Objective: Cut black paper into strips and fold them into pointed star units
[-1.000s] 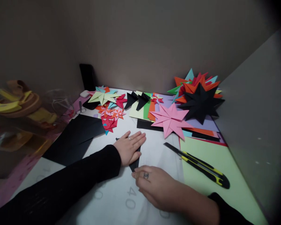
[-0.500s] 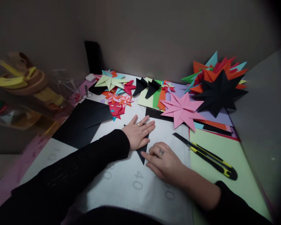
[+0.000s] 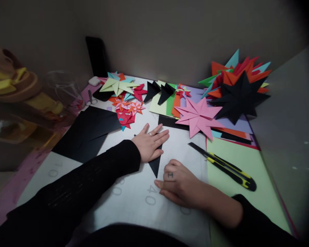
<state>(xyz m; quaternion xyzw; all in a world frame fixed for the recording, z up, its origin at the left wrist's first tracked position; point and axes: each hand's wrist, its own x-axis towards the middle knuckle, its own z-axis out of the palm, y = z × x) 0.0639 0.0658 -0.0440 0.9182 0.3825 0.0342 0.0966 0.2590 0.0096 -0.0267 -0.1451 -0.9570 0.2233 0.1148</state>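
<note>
My left hand (image 3: 152, 142) lies flat with fingers spread on a folded piece of black paper (image 3: 156, 167), covering most of it. The paper's pointed lower tip shows below the palm, and a small corner peeks out at upper left. Just below that tip is my right hand (image 3: 179, 181), its fingers curled in and nothing visible in them. It rests over the white printed sheet (image 3: 134, 206), close to the point but apart from it. Right of both hands lies a black and yellow utility knife (image 3: 225, 168), its blade toward the upper left.
Black paper sheets (image 3: 84, 132) lie at left. Behind stand a pink paper star (image 3: 198, 116), a black star (image 3: 242, 99), two folded black pieces (image 3: 166, 92) and several small coloured stars (image 3: 117, 85). A phone (image 3: 96, 56) leans on the wall; small scissors (image 3: 91, 99) lie near it.
My right hand has slid down off the paper's lower tip, and its fingers have curled in more. My left hand stays pressed on the paper. The view has shifted slightly.
</note>
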